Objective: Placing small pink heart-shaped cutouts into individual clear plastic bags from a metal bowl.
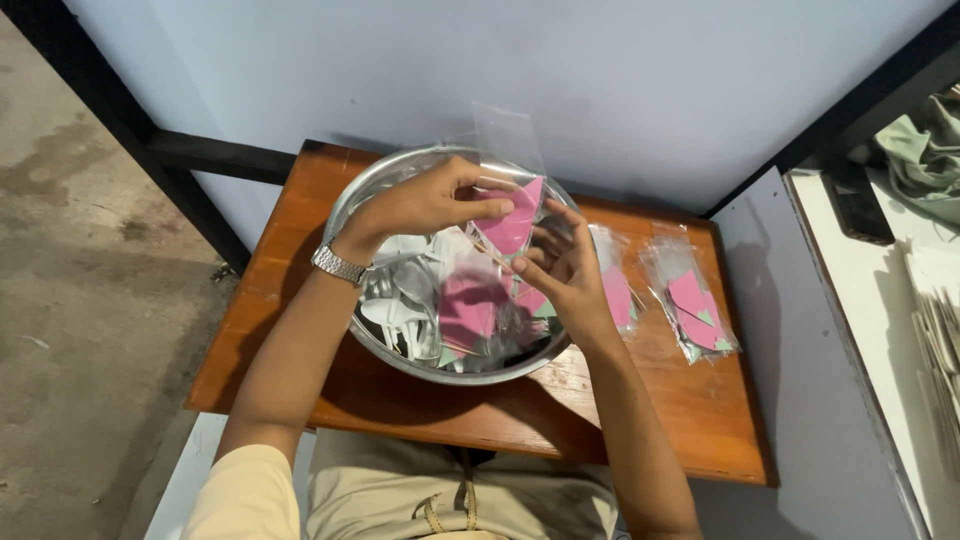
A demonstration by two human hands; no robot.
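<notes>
Bagging step in hand at frame centre: left hand [425, 203] pinches a pink paper piece [512, 222] into a clear bag [507, 135]; right hand [562, 265] fingers closed on the bag's edge above the metal bowl [372, 190]; next move calls for pushing the piece fully inside.

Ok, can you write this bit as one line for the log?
left hand: holds pink paper piece | right hand: at clear bag | under: metal bowl with white spoons | aside: packed bags

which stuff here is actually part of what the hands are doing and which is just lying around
In use: left hand, right hand, clear bag, pink paper piece, metal bowl of white spoons, filled bags.
Lying about: dark phone, green cloth.
</notes>
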